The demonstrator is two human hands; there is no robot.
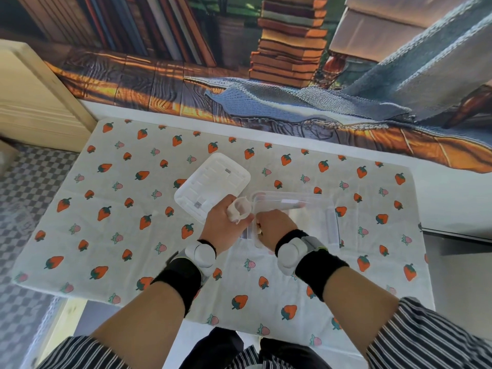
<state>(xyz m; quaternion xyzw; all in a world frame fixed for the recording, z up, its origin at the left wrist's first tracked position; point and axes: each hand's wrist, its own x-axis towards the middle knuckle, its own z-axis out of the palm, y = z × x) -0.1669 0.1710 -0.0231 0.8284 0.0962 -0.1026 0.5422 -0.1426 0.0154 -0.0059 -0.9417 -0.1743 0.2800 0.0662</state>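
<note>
Tabletop, covered by a white tablecloth (127,235) printed with orange and pink strawberries. Behind it, a hanging backdrop (287,54) printed with stacked books, wood planks and a grey knitted blanket. Far left, a pale wooden cabinet (32,97) above a grey checked floor (24,198). One white lid (213,182), rectangular with rounded corners, ribbed face up, lying flat on the tablecloth left of centre, its near corner partly hidden by the left hand. One clear box (334,217), rectangular, transparent and lidless, standing upright just right of the lid, with the strawberry print showing through its walls; its near-left corner is covered by the right hand. Left hand (226,227): fingers curled around a white cloth bundle (239,209), small, soft and rolled, held above the tablecloth between the lid and the box, close to the box's left rim. Right hand (274,229): fingers curled over the near-left rim of the box, gripping it; a small white scrap shows at the fingertips, too small to identify. The two hands nearly touch. Each wrist carries a black band with a white round device (199,253). Striped sleeves (426,336) at the bottom edge.
</note>
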